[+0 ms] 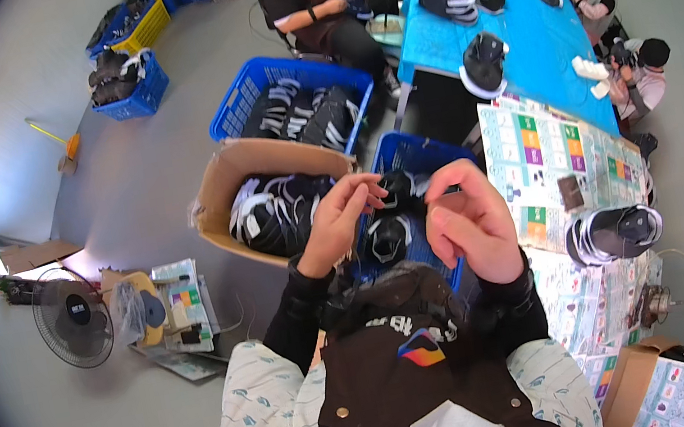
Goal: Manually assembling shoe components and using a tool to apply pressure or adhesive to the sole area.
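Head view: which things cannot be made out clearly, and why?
In the head view:
Blue plastic basket behind the left hand and right hand: they cover part of its inside.
Brown cardboard box beside it: black shoes with white laces hide its bottom.
Anything thin in the hands: too small to tell.

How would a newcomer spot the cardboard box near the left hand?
Find the large blue basket in the upper middle. Just below it in view, beside the left hand, sits the open box packed with dark shoes. Brown cardboard walls set it apart from neighbouring blue baskets.
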`<move>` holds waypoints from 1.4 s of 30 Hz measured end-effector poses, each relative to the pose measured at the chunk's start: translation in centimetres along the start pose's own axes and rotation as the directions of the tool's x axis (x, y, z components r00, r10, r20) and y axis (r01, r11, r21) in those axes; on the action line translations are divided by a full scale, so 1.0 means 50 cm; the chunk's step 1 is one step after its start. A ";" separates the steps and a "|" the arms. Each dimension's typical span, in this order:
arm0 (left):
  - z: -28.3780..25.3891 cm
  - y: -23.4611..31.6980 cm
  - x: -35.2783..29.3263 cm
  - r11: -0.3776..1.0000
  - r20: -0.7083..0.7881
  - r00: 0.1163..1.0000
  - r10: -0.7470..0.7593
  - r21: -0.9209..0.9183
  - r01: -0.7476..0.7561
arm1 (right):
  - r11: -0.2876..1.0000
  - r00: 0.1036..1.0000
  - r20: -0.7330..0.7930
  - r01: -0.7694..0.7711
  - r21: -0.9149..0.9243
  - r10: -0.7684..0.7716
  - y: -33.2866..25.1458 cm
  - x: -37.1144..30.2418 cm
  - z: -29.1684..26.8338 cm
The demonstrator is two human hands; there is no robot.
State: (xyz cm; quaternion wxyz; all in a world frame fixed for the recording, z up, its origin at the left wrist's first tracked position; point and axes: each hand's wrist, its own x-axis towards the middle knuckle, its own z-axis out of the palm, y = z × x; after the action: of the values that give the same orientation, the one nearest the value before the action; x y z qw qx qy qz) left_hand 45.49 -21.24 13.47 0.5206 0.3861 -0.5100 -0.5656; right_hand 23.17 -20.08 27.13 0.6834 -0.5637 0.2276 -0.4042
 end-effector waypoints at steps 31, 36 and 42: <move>-0.053 -0.074 0.090 0.665 0.108 0.989 0.102 0.732 -0.149 | 0.883 0.408 0.807 -0.004 0.470 -0.427 0.217 0.113 0.179; -0.107 -0.269 0.098 0.857 0.074 0.997 0.009 0.514 -0.046 | 0.339 0.995 0.088 -0.067 0.939 -0.048 0.199 0.123 0.072; -0.080 -0.205 0.092 0.756 -0.001 0.984 -0.179 0.640 0.138 | 0.516 0.960 0.005 -0.155 0.843 0.281 0.190 0.079 0.120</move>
State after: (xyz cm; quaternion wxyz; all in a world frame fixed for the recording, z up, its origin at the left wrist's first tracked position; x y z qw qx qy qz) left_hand 46.64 -27.08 3.15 0.2934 0.5641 -0.6524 -0.4124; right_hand 32.87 -19.41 20.19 0.8971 -0.1088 0.1214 -0.4107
